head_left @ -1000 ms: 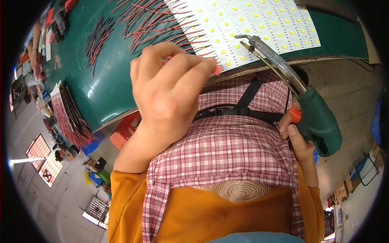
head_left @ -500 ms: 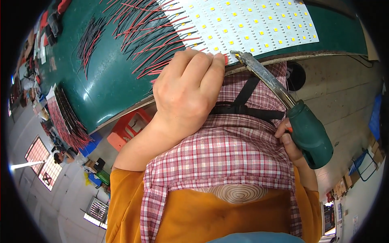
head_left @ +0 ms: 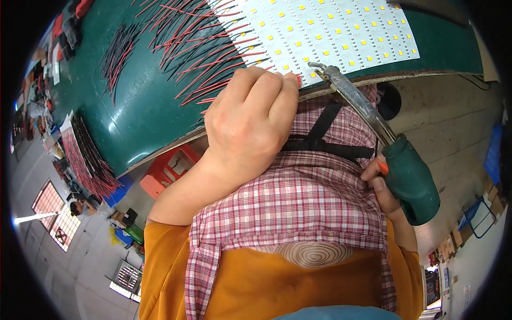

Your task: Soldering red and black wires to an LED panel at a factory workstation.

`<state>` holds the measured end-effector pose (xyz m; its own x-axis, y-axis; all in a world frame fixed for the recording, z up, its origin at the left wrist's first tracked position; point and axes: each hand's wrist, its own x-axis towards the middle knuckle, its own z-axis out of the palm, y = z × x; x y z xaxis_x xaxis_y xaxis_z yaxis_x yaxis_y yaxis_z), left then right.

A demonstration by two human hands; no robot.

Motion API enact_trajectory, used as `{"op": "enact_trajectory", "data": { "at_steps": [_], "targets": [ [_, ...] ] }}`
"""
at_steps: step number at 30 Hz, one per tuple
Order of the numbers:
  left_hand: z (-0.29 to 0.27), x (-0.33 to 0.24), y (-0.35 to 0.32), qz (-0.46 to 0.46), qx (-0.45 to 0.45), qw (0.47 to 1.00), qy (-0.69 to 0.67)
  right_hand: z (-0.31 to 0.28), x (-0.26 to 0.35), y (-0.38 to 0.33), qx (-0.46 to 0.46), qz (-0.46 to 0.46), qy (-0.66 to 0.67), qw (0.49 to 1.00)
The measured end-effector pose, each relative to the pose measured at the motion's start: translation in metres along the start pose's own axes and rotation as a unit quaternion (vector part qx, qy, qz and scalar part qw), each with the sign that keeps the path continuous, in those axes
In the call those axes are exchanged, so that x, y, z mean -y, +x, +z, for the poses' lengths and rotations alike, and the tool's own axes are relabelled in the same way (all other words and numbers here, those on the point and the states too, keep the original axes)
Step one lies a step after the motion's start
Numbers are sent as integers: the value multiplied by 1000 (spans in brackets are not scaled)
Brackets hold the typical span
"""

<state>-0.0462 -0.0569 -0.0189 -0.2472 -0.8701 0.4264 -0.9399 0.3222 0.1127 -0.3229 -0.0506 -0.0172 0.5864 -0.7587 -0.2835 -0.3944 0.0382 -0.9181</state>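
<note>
My right hand [head_left: 385, 186] grips the dark green handle of a soldering iron [head_left: 410, 181], one finger at its orange trigger. Its metal barrel slants up and left, and the bent tip lies over the near edge of a white LED board [head_left: 368, 40] dotted with yellow LEDs. Whether the tip touches the board cannot be told. My left hand [head_left: 250, 114] is closed at the board's near left corner, knuckles up. A small red piece shows at its fingertips; what they pinch is hidden. Red and black wires [head_left: 208, 64] fan out leftward from the board's left edge.
The board lies on a green-topped table [head_left: 144, 112] whose near edge runs just before my body. A loose bundle of wires [head_left: 117, 58] lies farther left, and a wired stack of strips [head_left: 88, 154] sits at the left edge. Below stands a red plastic stool [head_left: 168, 170].
The soldering iron's tip has moved slightly up and right, away from my left fingertips. My left hand and the board have shifted a little toward me.
</note>
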Motion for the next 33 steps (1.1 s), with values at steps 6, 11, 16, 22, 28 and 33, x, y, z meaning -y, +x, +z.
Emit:
{"op": "enact_trajectory", "data": {
  "at_steps": [6, 11, 16, 22, 28, 33],
  "targets": [
    [-10, 4, 5, -46, 14, 997, -56, 4, 7, 4, -34, 34, 36, 998],
    [-9, 15, 12, -62, 30, 996, -50, 1, 4, 9, 8, -32, -57, 998],
    [-4, 13, 9, -44, 16, 999, -26, 6, 2, 5, -29, 46, 60, 997],
    [-4, 12, 9, -34, 26, 999, -4, -3, 5, 11, 31, -10, -154, 988],
    [-6, 11, 10, -32, 38, 999, -1, 5, 11, 10, -59, 23, 52, 997],
    [-7, 11, 10, -46, 41, 998, 2, 5, 12, 13, -34, 23, 23, 999]
  ]
}}
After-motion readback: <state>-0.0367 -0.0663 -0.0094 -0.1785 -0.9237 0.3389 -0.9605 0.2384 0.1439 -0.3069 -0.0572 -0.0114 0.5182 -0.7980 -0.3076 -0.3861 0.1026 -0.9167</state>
